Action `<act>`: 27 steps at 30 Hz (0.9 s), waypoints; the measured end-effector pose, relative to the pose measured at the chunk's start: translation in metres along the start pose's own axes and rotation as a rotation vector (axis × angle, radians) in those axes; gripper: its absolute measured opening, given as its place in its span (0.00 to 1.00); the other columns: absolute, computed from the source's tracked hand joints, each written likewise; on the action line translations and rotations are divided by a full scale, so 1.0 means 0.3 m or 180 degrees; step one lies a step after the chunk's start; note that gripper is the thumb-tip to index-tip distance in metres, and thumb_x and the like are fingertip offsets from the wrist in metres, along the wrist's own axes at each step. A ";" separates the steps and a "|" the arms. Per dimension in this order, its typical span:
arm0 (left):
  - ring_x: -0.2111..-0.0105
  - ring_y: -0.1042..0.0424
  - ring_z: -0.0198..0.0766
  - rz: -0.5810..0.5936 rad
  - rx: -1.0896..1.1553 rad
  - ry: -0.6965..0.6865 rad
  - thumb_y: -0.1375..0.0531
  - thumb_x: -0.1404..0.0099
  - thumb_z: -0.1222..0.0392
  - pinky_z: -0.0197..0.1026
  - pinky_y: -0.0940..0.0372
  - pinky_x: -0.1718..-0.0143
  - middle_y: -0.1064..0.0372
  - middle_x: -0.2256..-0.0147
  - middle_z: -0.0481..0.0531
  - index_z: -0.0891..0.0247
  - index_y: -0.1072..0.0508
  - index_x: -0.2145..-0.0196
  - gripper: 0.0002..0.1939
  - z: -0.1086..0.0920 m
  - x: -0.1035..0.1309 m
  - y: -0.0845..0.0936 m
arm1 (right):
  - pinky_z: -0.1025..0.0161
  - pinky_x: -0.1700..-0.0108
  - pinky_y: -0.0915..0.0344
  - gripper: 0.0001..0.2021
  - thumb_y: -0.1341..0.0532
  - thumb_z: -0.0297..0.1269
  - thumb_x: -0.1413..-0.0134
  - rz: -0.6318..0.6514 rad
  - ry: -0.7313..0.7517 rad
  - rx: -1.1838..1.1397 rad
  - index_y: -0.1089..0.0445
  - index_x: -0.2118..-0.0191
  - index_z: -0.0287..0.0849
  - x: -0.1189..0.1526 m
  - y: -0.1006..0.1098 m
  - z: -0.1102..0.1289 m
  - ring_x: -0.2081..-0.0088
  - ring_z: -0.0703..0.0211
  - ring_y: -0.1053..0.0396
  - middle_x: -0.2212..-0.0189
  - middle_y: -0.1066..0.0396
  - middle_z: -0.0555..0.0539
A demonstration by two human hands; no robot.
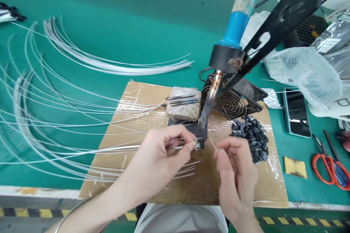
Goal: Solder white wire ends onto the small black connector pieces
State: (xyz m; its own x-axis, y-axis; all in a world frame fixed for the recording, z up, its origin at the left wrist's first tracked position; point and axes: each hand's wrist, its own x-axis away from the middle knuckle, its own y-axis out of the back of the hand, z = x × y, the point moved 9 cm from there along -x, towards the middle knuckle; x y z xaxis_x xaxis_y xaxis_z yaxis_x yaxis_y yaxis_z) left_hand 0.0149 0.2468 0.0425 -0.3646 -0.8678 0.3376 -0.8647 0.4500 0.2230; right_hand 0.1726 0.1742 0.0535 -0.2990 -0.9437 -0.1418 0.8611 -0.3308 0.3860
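Observation:
My left hand pinches the ends of several thin white wires, with a small black connector just past its fingertips. Close to that connector is the tip of a soldering iron fixed to a stand. To the right, my right hand holds a thin strand of solder between thumb and fingers, its free end pointing up and left. Other white wires run left from a wrapped block, where their dark ends rest on top. A heap of small black connectors lies right of the iron.
Brown cardboard covers the green table under the hands. Behind the iron stands a round fan. At the right are a phone, a yellow sponge, orange-handled scissors and plastic bags. More wires lie at the back.

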 end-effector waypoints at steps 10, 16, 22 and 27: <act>0.77 0.42 0.33 -0.0120 -0.0115 -0.0220 0.41 0.38 0.57 0.36 0.47 0.78 0.30 0.75 0.49 0.63 0.25 0.73 0.10 -0.036 -0.037 0.031 | 0.55 0.43 0.30 0.08 0.39 0.32 0.32 0.0098 -0.0219 -0.0711 0.33 0.66 0.47 -0.029 -0.020 0.029 0.46 0.55 0.24 0.50 0.23 0.47; 0.79 0.47 0.32 -0.0151 -0.0178 -0.0256 0.40 0.40 0.57 0.37 0.51 0.78 0.39 0.80 0.44 0.63 0.26 0.74 0.09 -0.056 -0.058 0.038 | 0.59 0.44 0.26 0.09 0.36 0.33 0.35 -0.0130 -0.0526 -0.0905 0.33 0.68 0.48 -0.030 -0.028 0.031 0.49 0.58 0.21 0.52 0.19 0.49; 0.76 0.40 0.35 -0.0123 -0.0288 -0.0266 0.40 0.39 0.57 0.39 0.48 0.75 0.31 0.76 0.48 0.62 0.25 0.73 0.09 -0.068 -0.065 0.046 | 0.56 0.44 0.24 0.09 0.35 0.33 0.36 -0.0162 -0.0504 -0.0899 0.33 0.68 0.47 -0.045 -0.027 0.034 0.51 0.55 0.19 0.51 0.19 0.47; 0.76 0.43 0.34 -0.0121 -0.0321 -0.0324 0.40 0.38 0.58 0.39 0.49 0.75 0.31 0.76 0.47 0.62 0.26 0.74 0.09 -0.082 -0.062 0.049 | 0.54 0.44 0.24 0.09 0.35 0.33 0.35 -0.0159 -0.0492 -0.0920 0.32 0.68 0.47 -0.051 -0.025 0.037 0.50 0.54 0.19 0.51 0.19 0.45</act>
State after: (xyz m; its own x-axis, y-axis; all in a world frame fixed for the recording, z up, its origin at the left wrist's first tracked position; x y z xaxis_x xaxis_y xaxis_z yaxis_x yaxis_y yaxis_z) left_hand 0.0176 0.2748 0.0620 -0.3699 -0.8992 0.2337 -0.8413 0.4309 0.3264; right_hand 0.1661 0.1910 0.0628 -0.3837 -0.9235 -0.0055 0.9182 -0.3821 0.1041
